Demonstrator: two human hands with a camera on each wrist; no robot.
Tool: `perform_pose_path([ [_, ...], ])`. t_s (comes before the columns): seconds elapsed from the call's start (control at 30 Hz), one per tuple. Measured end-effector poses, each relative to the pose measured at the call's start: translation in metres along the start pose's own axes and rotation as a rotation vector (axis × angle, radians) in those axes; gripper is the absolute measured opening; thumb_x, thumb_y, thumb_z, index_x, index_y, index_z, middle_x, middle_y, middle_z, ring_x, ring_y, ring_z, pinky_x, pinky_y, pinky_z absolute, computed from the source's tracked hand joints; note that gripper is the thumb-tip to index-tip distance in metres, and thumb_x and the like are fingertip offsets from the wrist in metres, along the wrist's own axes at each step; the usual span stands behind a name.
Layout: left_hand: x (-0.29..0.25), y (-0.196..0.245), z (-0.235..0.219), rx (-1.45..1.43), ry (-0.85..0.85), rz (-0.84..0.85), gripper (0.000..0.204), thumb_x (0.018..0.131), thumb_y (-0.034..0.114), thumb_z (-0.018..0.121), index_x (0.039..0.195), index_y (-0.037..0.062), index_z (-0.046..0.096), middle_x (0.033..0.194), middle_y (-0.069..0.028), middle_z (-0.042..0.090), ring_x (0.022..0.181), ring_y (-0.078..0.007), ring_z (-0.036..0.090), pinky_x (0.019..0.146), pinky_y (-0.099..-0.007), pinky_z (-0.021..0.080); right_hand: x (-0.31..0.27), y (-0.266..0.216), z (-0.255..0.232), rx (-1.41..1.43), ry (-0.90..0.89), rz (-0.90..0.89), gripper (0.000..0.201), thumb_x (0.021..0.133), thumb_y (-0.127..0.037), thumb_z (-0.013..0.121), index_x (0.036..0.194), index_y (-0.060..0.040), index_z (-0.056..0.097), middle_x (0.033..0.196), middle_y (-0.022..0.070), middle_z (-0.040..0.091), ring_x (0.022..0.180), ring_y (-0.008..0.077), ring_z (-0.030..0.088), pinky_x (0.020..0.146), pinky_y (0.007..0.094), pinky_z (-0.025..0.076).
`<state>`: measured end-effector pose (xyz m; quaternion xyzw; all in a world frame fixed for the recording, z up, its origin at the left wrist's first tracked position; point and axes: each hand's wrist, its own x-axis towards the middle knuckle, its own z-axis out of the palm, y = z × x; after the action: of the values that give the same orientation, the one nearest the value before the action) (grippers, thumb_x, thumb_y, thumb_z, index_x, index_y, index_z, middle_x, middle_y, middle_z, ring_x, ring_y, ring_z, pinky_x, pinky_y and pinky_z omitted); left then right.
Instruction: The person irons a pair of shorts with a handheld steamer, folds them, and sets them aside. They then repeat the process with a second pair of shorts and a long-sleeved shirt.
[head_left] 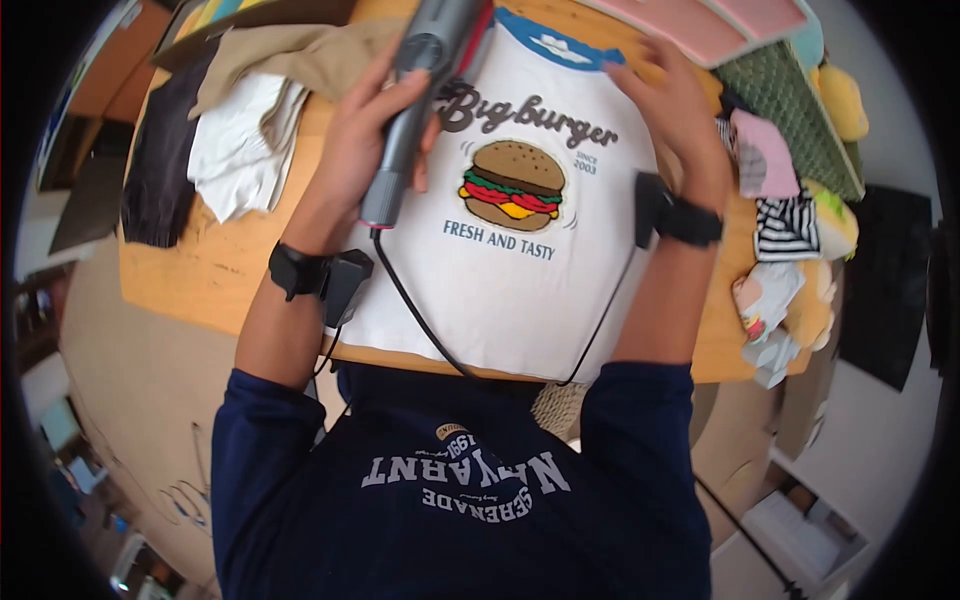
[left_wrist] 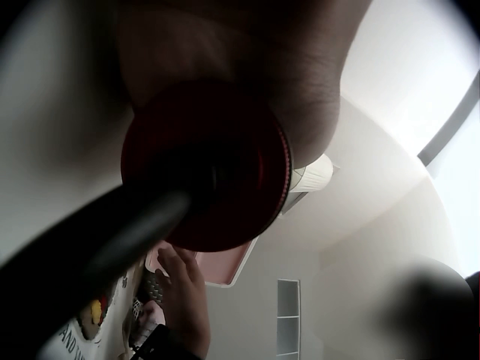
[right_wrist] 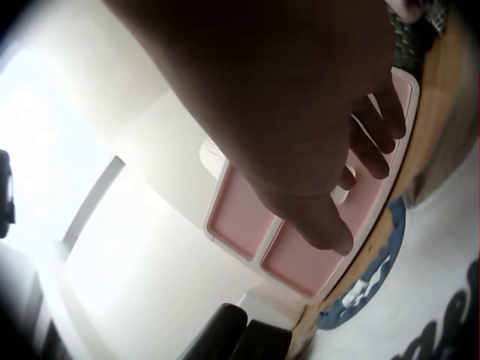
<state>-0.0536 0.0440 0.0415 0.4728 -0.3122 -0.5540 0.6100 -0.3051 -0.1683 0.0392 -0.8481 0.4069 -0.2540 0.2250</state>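
Observation:
A white T-shirt [head_left: 590,290] with a blue collar and burger print lies spread on the wooden table. The left hand [head_left: 365,150] grips a grey corded handheld appliance [head_left: 402,150] over the shirt's left side; its upper end runs out of view at the top. In the left wrist view the red end [left_wrist: 262,165] of the appliance and its cord [left_wrist: 112,232] are close to the camera. The right hand [head_left: 680,110] hovers by the collar's right side, fingers parted and holding nothing. In the right wrist view, the right hand [right_wrist: 322,172] shows loosely bent fingers.
Dark, white and beige folded clothes [head_left: 245,145] lie on the table's left. A pink compartment tray [head_left: 690,25] stands at the far edge. Along the right are a green quilted item [head_left: 790,110], a striped cloth [head_left: 787,228] and small folded clothes. The cord loops across the shirt.

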Motion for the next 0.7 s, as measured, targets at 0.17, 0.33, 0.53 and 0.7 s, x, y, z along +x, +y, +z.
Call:
perform_pose_path([
  [0.17,-0.001,-0.001,0.004,-0.002,-0.066,-0.036,0.072,0.101,0.029,0.061,0.162,0.0182,0.024,0.071,-0.0057,0.056,0.058,-0.0130,0.059,0.041,-0.0302,0.052,-0.077,0.037,-0.053,-0.377,-0.034,0.347,0.079,0.077,-0.042,0.085,0.134,0.0049,0.056,0.123,0.0278,0.064,0.112,0.0361,0.064,0.095,0.0413,0.051],
  [0.33,-0.008,-0.007,0.009,0.060,-0.133,-0.014,0.066,0.105,0.032,0.054,0.162,0.0191,0.024,0.068,-0.0061,0.056,0.048,-0.0134,0.056,0.042,-0.0285,0.050,-0.125,0.069,-0.076,-0.044,-0.188,0.474,0.036,0.086,-0.024,0.082,0.099,0.0045,0.063,0.073,0.0055,0.060,0.066,0.0133,0.054,0.061,0.0307,0.045],
  [0.53,-0.028,-0.011,0.033,-0.020,-0.300,-0.116,0.069,0.104,0.032,0.056,0.163,0.0162,0.023,0.069,-0.0038,0.055,0.057,-0.0104,0.059,0.042,-0.0275,0.052,-0.165,0.084,-0.140,-0.262,-0.029,0.414,0.020,0.086,-0.012,0.078,0.092,0.0014,0.063,0.066,0.0006,0.055,0.062,0.0099,0.049,0.058,0.0282,0.043],
  [0.7,-0.041,-0.006,0.044,-0.041,-0.405,-0.185,0.071,0.103,0.028,0.057,0.163,0.0132,0.021,0.083,-0.0048,0.057,0.063,-0.0103,0.059,0.044,-0.0280,0.054,-0.169,0.084,-0.186,-0.535,0.090,0.524,0.035,0.082,-0.017,0.081,0.109,0.0003,0.065,0.080,0.0058,0.062,0.070,0.0153,0.054,0.064,0.0327,0.046],
])
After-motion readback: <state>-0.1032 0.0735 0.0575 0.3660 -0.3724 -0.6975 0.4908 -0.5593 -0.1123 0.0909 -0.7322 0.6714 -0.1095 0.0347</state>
